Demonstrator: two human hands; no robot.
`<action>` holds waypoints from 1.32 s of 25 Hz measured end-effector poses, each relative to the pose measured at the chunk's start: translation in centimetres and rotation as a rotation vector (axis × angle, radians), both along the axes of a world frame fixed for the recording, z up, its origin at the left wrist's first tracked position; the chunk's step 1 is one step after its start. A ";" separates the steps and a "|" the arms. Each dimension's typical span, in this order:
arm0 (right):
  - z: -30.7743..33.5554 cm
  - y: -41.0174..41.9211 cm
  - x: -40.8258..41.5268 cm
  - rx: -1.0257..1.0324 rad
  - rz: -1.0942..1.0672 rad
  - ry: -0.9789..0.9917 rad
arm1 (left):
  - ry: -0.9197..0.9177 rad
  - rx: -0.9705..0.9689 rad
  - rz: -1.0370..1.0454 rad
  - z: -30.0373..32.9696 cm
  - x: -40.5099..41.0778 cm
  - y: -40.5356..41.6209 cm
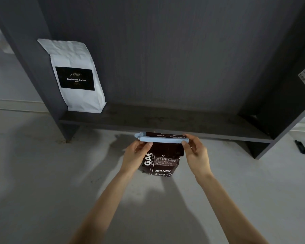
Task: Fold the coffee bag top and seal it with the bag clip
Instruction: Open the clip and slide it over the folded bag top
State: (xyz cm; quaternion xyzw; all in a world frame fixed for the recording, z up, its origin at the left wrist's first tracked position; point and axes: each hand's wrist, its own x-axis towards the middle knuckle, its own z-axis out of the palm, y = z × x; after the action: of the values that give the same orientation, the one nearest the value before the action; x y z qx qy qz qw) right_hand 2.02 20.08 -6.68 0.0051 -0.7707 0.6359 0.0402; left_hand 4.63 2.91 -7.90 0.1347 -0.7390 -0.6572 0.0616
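Observation:
A dark brown coffee bag (163, 164) with white lettering stands upright on the pale floor in front of a shelf. A long light-blue bag clip (163, 139) lies across its folded top, with a strip of the fold showing above it. My left hand (136, 155) holds the bag's left side, thumb touching the clip's underside near the hinge end. My right hand (195, 152) pinches the clip's right end between thumb and fingers.
A white coffee bag (74, 76) with a black label stands at the left end of the low dark shelf (165, 118). The shelf's dark side panels rise left and right. A small black object (301, 147) lies on the floor at far right.

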 end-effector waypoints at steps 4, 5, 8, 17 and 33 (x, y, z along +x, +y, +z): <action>0.0 -0.1 0.0 0.017 -0.013 0.008 | 0.012 -0.023 -0.013 0.1 0.1 -0.1; -0.1 -0.1 0.1 0.021 -0.016 0.010 | 0.025 -0.012 -0.019 0.2 0.1 -0.1; -0.1 -0.1 0.0 0.028 -0.022 0.019 | 0.078 0.069 -0.040 0.5 0.4 -0.4; -0.2 -0.1 0.2 0.015 -0.025 0.021 | 0.157 0.159 0.056 0.5 0.5 -0.6; 0.2 -0.1 0.7 0.015 -0.016 0.010 | 0.188 0.197 0.004 0.6 0.5 -0.6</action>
State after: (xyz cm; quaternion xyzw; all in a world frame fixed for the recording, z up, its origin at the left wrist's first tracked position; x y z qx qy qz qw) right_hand 2.73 19.95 -6.48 0.0023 -0.7752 0.6298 0.0493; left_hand 5.14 2.29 -7.27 0.0793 -0.6615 -0.7363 0.1183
